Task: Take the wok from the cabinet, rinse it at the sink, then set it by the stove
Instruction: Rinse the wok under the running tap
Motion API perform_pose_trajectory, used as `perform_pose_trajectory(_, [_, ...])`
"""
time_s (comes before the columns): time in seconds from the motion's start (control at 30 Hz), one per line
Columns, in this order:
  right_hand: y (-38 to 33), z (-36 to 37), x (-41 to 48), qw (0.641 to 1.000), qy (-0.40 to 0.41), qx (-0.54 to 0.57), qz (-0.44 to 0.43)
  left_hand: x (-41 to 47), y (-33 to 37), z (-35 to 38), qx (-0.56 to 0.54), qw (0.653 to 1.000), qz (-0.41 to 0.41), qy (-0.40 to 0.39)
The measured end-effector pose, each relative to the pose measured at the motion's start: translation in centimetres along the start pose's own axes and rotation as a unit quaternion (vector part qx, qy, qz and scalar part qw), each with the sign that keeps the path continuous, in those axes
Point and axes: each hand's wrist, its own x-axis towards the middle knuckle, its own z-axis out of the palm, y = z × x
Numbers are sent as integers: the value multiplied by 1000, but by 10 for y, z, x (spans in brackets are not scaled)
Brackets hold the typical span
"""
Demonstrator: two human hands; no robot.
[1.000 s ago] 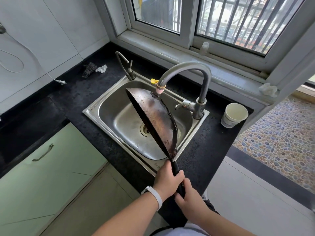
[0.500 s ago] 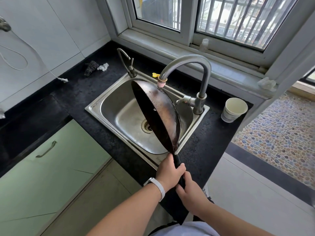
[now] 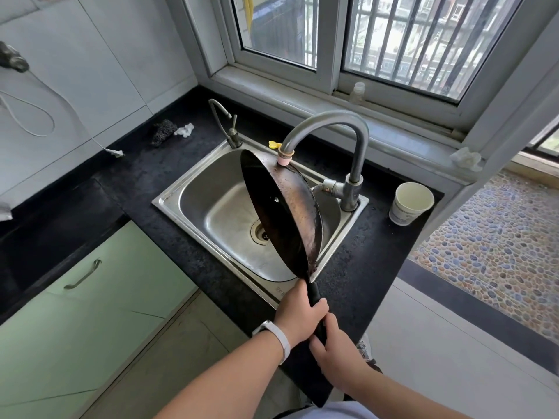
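A dark, worn wok (image 3: 284, 216) is tilted steeply on its side over the steel sink (image 3: 211, 207), its hollow facing left. Its upper rim sits just under the pink-tipped spout of the curved faucet (image 3: 332, 125). No water stream is visible. My left hand (image 3: 298, 313), with a white band at the wrist, grips the black handle close to the bowl. My right hand (image 3: 332, 349) grips the handle's end just behind it. The stove is not in view.
A paper cup (image 3: 411, 204) stands on the black counter (image 3: 363, 267) right of the faucet. A small second tap (image 3: 225, 122), a dark scrubber (image 3: 163, 131) and a white scrap lie behind the sink. Green cabinet doors (image 3: 90, 282) run along the left.
The wok has turned more onto its side, showing more of its dark inside, and has shifted slightly right under the spout. Both hands keep their grip on the handle.
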Motion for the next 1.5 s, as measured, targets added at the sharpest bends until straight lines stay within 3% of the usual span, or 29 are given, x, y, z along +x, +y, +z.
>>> perform_pose_trajectory(0.5, [-31,-6,4,999,20,20,21,16,2,-19,-69,996,-25,-40])
perform_pose_trajectory(1.07, [-71,-39,13,995,-32,69,66,34,21,-29,-133,987,-90,-31])
perform_pose_trajectory(1.5, [-80,-41,21,999,-2,29,25,35,27,-42,-262,960,-100,-5])
